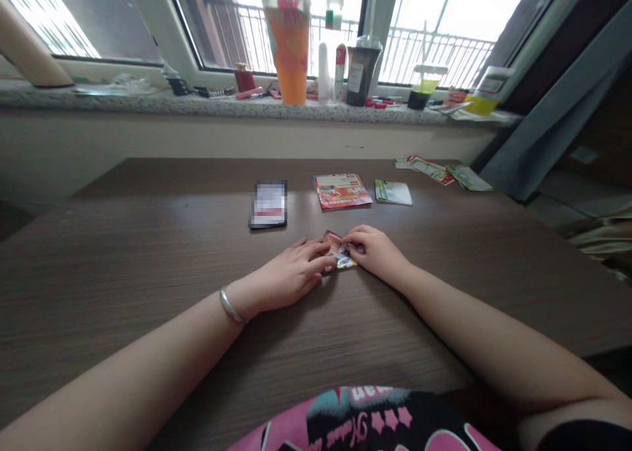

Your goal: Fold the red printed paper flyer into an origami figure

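A small folded piece of colourful printed paper [338, 251] lies on the dark wooden table [148, 253] in front of me. My left hand [289, 276] rests flat beside it, fingers pressing its left edge; a silver bangle is on that wrist. My right hand [375, 250] pinches the paper's right side with curled fingers. Both hands meet over the paper and partly hide it.
Further back on the table lie a dark phone [268, 205], a red leaflet [342, 191], a green-white leaflet [394, 192] and more leaflets [437, 170] at the far right. The windowsill [148, 102] holds a tall orange cup [289, 46], bottles and drink cups.
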A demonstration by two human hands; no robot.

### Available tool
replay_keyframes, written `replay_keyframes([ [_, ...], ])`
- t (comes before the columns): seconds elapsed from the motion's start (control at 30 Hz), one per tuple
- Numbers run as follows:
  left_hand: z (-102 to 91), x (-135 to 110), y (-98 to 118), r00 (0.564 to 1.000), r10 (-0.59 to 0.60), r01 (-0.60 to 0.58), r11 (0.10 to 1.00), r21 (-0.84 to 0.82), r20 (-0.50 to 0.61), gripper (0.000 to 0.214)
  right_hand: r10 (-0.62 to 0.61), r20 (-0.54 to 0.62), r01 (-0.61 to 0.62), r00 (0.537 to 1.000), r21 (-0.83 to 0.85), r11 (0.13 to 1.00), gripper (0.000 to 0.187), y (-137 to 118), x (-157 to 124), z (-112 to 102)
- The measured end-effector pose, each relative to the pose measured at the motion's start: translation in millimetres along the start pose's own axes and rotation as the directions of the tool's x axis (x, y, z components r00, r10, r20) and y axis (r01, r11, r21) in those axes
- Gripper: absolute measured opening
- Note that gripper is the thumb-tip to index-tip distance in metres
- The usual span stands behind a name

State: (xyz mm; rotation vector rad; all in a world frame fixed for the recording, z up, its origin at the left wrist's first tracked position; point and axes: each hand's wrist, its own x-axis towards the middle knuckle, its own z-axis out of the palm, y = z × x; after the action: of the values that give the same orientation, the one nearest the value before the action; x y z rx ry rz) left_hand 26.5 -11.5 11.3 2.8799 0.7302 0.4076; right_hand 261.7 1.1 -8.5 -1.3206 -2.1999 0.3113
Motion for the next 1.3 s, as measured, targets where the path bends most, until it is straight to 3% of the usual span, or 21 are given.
replay_keyframes([
  [0.53, 0.2, -3.9, -3.6, 0.995, 0.089, -0.089, 0.996, -0.012, 0.034, 0.035, -0.061, 0.015, 0.063, 0.998, -0.127, 0.990, 0.027, -7.7, -5.4, -1.1],
  [1.07, 8.2, -4.6, -10.5, 0.993, 0.069, -0.069, 0.998, -0.009, 0.097, 0.041, -0.088, -0.003, 0.085, 0.996, -0.210, 0.974, 0.027, -2.5, -7.5, 2.2],
  [1.2, 7.9, -3.9, -10.7, 0.992, 0.067, -0.069, 0.998, 0.010, 0.110, 0.041, -0.190, 0.020, 0.189, 0.982, -0.243, 0.951, 0.019, -5.5, -8.9, -0.8],
  [1.3, 7.1, -3.2, -11.3, 0.993, 0.061, -0.063, 0.998, 0.017, 0.104, 0.041, -0.332, 0.078, 0.341, 0.940, -0.247, 0.907, 0.018, -9.4, -11.1, -5.1],
])
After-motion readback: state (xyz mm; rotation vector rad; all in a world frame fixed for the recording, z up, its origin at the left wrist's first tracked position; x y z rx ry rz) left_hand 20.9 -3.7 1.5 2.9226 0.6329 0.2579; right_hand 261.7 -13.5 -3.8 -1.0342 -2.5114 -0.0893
